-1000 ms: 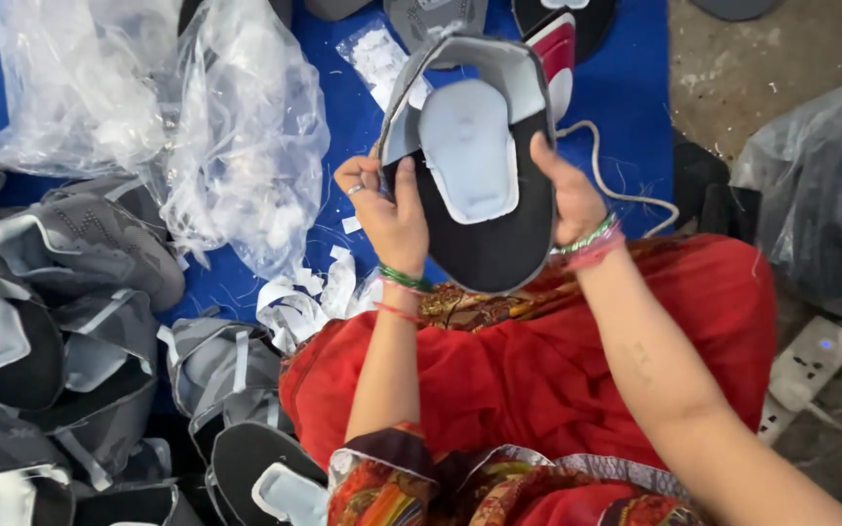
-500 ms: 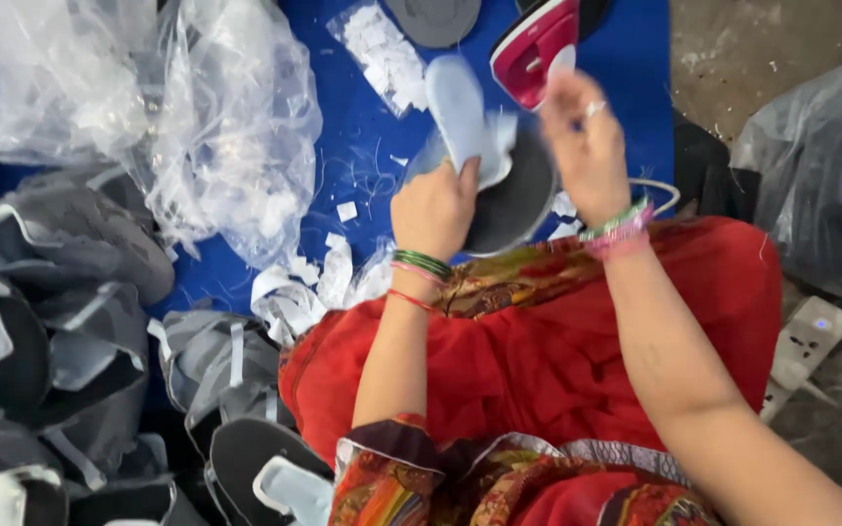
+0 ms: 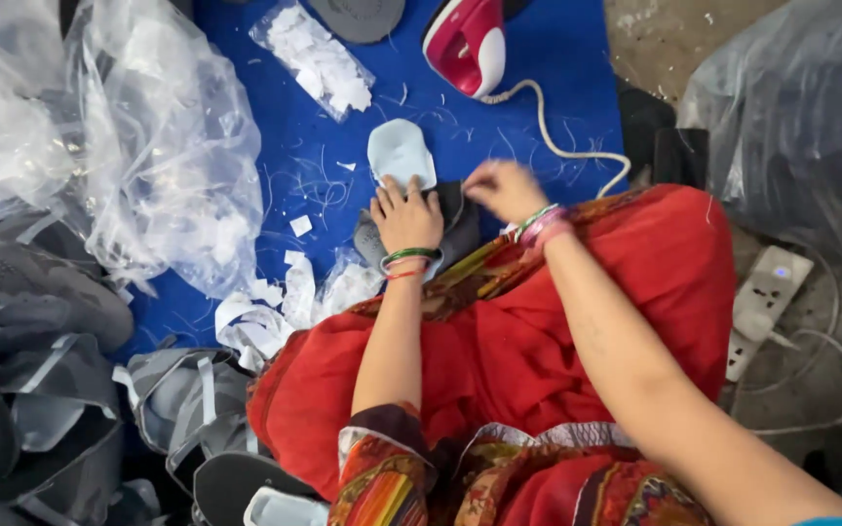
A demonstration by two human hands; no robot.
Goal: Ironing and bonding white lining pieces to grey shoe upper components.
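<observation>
Blue mat point(image 3: 538, 58), red cloth point(image 3: 626, 321), pink-and-white iron point(image 3: 467, 41), pale blue pad point(image 3: 400, 153), dark grey piece point(image 3: 455, 219).

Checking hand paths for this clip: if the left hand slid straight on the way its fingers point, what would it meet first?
The left hand lies flat on a dark grey fabric piece, fingers pointing up the blue mat. Straight ahead its fingertips would first meet the pale blue oval pad, apparently almost touching already.
</observation>
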